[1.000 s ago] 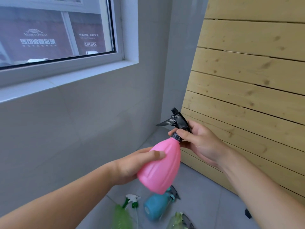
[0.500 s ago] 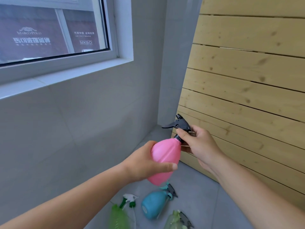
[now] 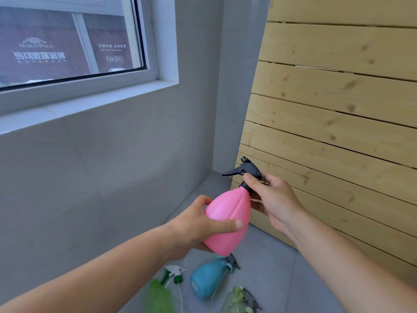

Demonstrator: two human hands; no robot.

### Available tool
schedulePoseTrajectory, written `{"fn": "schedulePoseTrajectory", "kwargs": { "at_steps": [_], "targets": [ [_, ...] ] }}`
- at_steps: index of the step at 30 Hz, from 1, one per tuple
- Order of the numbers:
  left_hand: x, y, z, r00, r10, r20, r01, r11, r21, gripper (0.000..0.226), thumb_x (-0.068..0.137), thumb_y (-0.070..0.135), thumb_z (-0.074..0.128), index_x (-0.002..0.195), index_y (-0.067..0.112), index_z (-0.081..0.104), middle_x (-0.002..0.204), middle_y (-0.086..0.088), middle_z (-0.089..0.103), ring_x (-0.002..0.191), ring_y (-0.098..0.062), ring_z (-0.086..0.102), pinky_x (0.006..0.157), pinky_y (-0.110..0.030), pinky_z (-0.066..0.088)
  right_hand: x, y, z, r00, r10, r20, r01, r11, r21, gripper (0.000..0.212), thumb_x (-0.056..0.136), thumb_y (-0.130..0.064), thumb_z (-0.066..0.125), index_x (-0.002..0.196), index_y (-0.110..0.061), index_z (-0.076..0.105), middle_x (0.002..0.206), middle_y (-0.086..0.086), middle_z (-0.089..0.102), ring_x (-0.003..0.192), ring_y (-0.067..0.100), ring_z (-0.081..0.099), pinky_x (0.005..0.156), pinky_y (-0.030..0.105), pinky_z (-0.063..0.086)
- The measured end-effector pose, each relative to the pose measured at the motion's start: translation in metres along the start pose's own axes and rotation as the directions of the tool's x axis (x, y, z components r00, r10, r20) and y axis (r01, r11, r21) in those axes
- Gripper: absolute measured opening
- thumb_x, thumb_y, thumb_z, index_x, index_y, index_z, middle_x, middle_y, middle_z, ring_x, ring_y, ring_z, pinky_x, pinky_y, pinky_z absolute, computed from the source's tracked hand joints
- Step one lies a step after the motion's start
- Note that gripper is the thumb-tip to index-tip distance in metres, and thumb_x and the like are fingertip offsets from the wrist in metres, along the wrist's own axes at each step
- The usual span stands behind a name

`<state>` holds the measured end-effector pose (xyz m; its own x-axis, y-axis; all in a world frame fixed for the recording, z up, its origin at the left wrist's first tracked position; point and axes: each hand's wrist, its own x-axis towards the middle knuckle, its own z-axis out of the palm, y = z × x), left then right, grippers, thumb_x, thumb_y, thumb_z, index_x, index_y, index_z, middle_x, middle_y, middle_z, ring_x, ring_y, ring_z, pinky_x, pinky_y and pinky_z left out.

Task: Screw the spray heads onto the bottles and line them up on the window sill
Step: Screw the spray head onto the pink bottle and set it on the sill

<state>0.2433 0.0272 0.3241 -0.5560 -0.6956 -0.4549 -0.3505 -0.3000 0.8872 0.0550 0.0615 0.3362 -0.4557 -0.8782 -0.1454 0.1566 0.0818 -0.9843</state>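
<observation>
L hand [image 3: 194,224] is wrapping round the belly of the pink spray bottle [image 3: 228,219], held in mid-air and tilted, well below the window sill [image 3: 90,105]. R hand [image 3: 274,197] is pinching the black spray head [image 3: 247,170] at the collar, fingers closed on it. Risk, imo: the head is going on cross-threaded bc the bottle is tilting, or the smooth body is slipping in the L grip w/ each twist. 3 more bottles are lying on the floor: blue bottle [image 3: 206,282] plus 2 green ones.
</observation>
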Motion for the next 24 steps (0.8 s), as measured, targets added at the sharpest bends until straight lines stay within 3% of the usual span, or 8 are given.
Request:
{"fn": "schedulePoseTrajectory", "kwargs": {
  "at_steps": [4, 8, 11, 14, 16, 20, 22, 24],
  "targets": [
    [-0.0006, -0.0028, 0.0016, 0.985, -0.069, 0.156, 0.095, 0.982, -0.163, 0.086, 0.065, 0.035, 0.092, 0.137, 0.017, 0.049, 0.133, -0.012, 0.064, 0.111, -0.033, 0.073, 0.085, -0.051, 0.063, 0.001, 0.0004, -0.001, 1.0, -0.016, 0.006, 0.017, 1.0, -0.027, 0.03, 0.088, -0.021, 0.07, 0.1, 0.006, 0.066, 0.074, 0.006, 0.068, 0.064, 0.016, 0.065, 0.057, 0.028, 0.054],
    [0.0012, -0.0015, -0.0002, 0.952, -0.072, 0.298, 0.143, 0.964, -0.224, 0.062, 0.078, 0.024, 0.08, 0.136, 0.013, 0.059, 0.134, -0.018, 0.069, 0.119, -0.034, 0.07, 0.1, -0.054, 0.057, 0.0024, 0.0014, -0.0028, 1.0, -0.009, -0.004, 0.009, 1.0, -0.028, 0.023, 0.087, -0.024, 0.07, 0.094, -0.002, 0.069, 0.07, 0.001, 0.069, 0.066, 0.018, 0.063, 0.058, 0.03, 0.052],
    [0.0027, -0.0004, -0.0003, 0.96, -0.049, 0.276, 0.084, 0.99, -0.114, 0.057, 0.074, 0.023, 0.081, 0.128, 0.013, 0.064, 0.123, -0.014, 0.075, 0.105, -0.028, 0.073, 0.093, -0.044, 0.06, 0.0024, 0.0025, -0.0022, 1.0, -0.003, 0.006, 0.003, 1.0, -0.021, 0.023, 0.087, -0.024, 0.071, 0.094, -0.003, 0.069, 0.07, 0.002, 0.069, 0.067, 0.02, 0.062, 0.06, 0.031, 0.051],
    [0.0033, 0.0002, 0.004, 0.985, -0.031, 0.17, 0.035, 0.999, -0.017, 0.077, 0.055, 0.04, 0.092, 0.124, 0.02, 0.066, 0.116, -0.004, 0.077, 0.102, -0.022, 0.075, 0.082, -0.035, 0.062, 0.0017, 0.0032, -0.0006, 1.0, -0.013, 0.001, 0.013, 1.0, -0.027, 0.025, 0.087, -0.025, 0.071, 0.095, -0.001, 0.068, 0.075, 0.005, 0.068, 0.07, 0.022, 0.061, 0.063, 0.033, 0.052],
    [0.0056, -0.0013, 0.0066, 0.99, -0.042, 0.138, 0.048, 0.998, -0.045, 0.089, 0.05, 0.048, 0.093, 0.129, 0.022, 0.062, 0.121, -0.006, 0.076, 0.108, -0.025, 0.075, 0.087, -0.04, 0.063, 0.0016, 0.0033, -0.0006, 1.0, -0.01, 0.007, 0.01, 1.0, -0.021, 0.021, 0.087, -0.025, 0.071, 0.091, -0.005, 0.069, 0.078, 0.008, 0.068, 0.071, 0.023, 0.062, 0.062, 0.033, 0.052],
    [0.0038, -0.0005, 0.0067, 0.965, -0.076, 0.251, 0.111, 0.986, -0.128, 0.067, 0.073, 0.034, 0.08, 0.132, 0.011, 0.061, 0.125, -0.013, 0.075, 0.107, -0.027, 0.074, 0.089, -0.041, 0.062, 0.0011, 0.0041, -0.0002, 1.0, -0.009, 0.007, 0.01, 1.0, -0.025, 0.026, 0.086, -0.027, 0.072, 0.095, -0.002, 0.069, 0.079, 0.007, 0.067, 0.072, 0.022, 0.063, 0.061, 0.032, 0.049],
    [0.0044, -0.0029, 0.0042, 0.954, -0.08, 0.289, 0.128, 0.98, -0.15, 0.061, 0.074, 0.027, 0.073, 0.13, 0.007, 0.061, 0.124, -0.017, 0.074, 0.104, -0.03, 0.073, 0.09, -0.042, 0.061, 0.0004, 0.0046, 0.0002, 1.0, -0.003, 0.013, 0.003, 1.0, -0.022, 0.026, 0.086, -0.026, 0.072, 0.094, -0.002, 0.069, 0.077, 0.005, 0.066, 0.069, 0.02, 0.064, 0.057, 0.029, 0.046],
    [0.0048, -0.0031, 0.0036, 0.962, -0.064, 0.265, 0.091, 0.992, -0.089, 0.07, 0.067, 0.032, 0.078, 0.13, 0.009, 0.06, 0.124, -0.014, 0.073, 0.109, -0.031, 0.072, 0.098, -0.045, 0.059, -0.0001, 0.0048, 0.0004, 1.0, 0.011, 0.015, -0.01, 1.0, -0.02, 0.024, 0.086, -0.027, 0.072, 0.093, -0.004, 0.069, 0.076, 0.005, 0.065, 0.067, 0.019, 0.064, 0.054, 0.026, 0.044]
  ]
}}
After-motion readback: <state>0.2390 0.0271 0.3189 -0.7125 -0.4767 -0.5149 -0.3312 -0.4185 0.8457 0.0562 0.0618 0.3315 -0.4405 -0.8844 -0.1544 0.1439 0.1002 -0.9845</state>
